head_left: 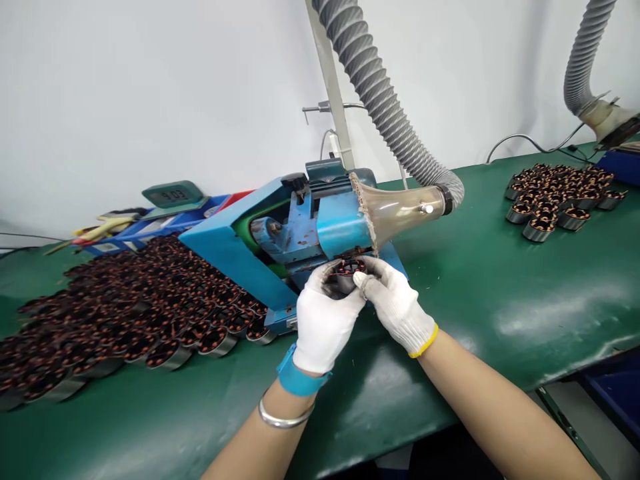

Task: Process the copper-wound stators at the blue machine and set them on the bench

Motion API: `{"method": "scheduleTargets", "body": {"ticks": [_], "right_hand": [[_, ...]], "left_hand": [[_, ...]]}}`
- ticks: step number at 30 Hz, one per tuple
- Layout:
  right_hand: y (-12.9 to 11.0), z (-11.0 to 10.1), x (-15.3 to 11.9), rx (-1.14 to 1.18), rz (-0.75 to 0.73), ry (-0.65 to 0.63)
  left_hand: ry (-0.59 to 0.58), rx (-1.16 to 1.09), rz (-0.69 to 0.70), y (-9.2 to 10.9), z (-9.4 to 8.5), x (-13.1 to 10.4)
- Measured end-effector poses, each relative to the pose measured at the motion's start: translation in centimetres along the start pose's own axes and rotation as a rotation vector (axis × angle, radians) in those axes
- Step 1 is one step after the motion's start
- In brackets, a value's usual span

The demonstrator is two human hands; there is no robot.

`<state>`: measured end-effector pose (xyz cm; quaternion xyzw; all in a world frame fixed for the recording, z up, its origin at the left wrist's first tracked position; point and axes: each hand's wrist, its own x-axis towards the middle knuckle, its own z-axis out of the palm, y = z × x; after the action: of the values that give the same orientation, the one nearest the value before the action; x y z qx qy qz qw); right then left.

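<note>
A round dark metal ring part (346, 280) with black and copper-coloured insides is held at the front of a blue machine (295, 230). My left hand (327, 320), in a white glove with a blue wrist strap, grips it from the left. From the right, my right hand (395, 300), in a white glove with a yellow cuff, holds the same part between thumb and fingers. The part sits just below the machine's blue guard (344, 225); whether it touches the machine is hidden.
A large pile of similar parts (165, 307) covers the left table; a smaller group (543, 227) stands at right. A clear funnel (400, 210) joins a grey hose (380, 93). Blue bins (130, 240) and a digital clock (174, 195) stand behind the left pile.
</note>
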<state>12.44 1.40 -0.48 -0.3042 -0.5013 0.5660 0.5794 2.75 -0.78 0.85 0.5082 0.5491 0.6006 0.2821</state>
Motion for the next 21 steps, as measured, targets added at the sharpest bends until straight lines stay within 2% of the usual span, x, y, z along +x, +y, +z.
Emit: {"method": "scheduleTargets", "body": {"ticks": [6,10,13,17,21], "right_hand": [[-0.1,0.0,0.0,0.020,0.030,0.050],[-0.5,-0.5,0.0,0.023,0.006,-0.053],[-1.2,-1.1,0.1,-0.087,0.000,-0.137],[-1.7,-1.5,0.2,-0.181,0.009,-0.152],[-1.3,-1.1,0.2,-0.049,0.004,-0.150]], "left_hand": [[0.022,0.008,0.051,-0.1,0.3,0.1],[0.056,-0.002,0.051,-0.5,0.5,0.1],[0.057,0.000,0.048,-0.7,0.4,0.1],[0.021,0.012,0.060,-0.6,0.1,0.3],[-0.027,-0.019,0.068,-0.5,-0.1,0.6]]}}
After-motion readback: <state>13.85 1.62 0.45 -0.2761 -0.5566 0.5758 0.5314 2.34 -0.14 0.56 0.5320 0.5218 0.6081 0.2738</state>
